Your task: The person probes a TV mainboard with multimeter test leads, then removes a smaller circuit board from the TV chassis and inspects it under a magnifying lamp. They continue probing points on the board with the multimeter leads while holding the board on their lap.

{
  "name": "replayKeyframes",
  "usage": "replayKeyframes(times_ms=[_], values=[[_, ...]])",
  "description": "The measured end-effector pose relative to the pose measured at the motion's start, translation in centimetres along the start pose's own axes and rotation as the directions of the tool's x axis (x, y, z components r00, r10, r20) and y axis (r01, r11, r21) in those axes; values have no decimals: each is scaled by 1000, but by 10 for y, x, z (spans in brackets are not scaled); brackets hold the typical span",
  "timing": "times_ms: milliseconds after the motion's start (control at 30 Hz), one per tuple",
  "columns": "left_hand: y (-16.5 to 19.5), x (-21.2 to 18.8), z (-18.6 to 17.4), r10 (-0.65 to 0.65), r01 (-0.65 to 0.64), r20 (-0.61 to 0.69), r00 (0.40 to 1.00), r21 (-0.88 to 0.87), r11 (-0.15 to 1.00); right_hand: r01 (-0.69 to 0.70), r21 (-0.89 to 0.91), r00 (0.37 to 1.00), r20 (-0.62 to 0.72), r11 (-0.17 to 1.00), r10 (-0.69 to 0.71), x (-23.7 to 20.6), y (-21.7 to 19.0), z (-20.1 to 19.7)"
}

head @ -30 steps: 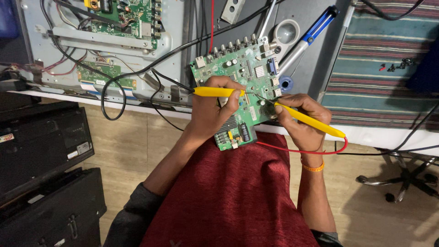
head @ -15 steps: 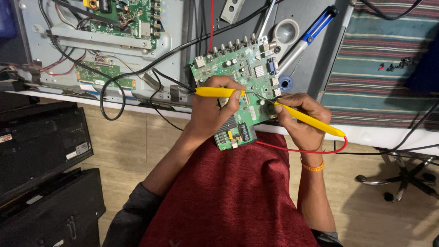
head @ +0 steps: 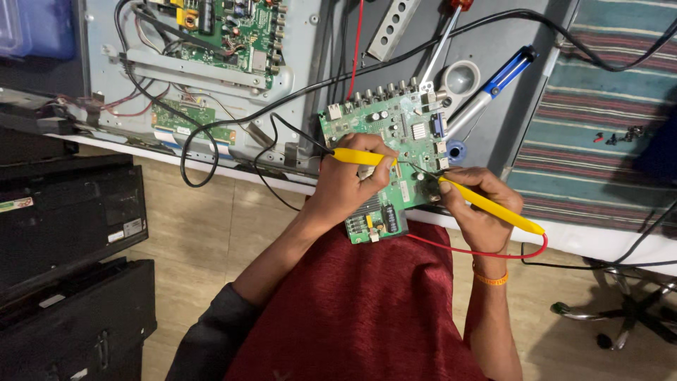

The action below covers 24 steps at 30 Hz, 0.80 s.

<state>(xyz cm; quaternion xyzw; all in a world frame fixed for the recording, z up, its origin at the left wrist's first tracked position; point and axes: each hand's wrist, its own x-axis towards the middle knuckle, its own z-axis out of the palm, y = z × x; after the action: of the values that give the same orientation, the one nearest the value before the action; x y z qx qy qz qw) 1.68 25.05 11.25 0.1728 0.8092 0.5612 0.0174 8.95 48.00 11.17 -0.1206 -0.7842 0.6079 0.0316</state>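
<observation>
A green circuit board [head: 395,127] lies half on the table edge, half over my lap. My left hand [head: 345,187] grips a yellow test probe [head: 356,156] with a black lead, its tip pressed on the board's middle. My right hand [head: 479,208] grips a second yellow probe [head: 493,206] with a red lead [head: 479,252], its tip touching the board near the right edge. The two tips meet close together on the board.
An opened flat-screen chassis [head: 211,77] with another green board [head: 233,21] lies at the back left. A blue soldering tool [head: 493,81] and a solder roll [head: 457,150] lie beside the board. A striped cloth [head: 599,120] covers the right. Black panels [head: 63,226] stand at the left.
</observation>
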Motion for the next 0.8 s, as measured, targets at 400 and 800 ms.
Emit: replayKeyframes(times_ms=[400,800], values=[[-2,-3,-1,-36,41,33,999,-153,987,77,-53,997,1,996,-77,1,-2,0],[2,-2,-4,20,-18,11,1000,-125,992,65,-87,998,7,994,-65,1,-3,-1]])
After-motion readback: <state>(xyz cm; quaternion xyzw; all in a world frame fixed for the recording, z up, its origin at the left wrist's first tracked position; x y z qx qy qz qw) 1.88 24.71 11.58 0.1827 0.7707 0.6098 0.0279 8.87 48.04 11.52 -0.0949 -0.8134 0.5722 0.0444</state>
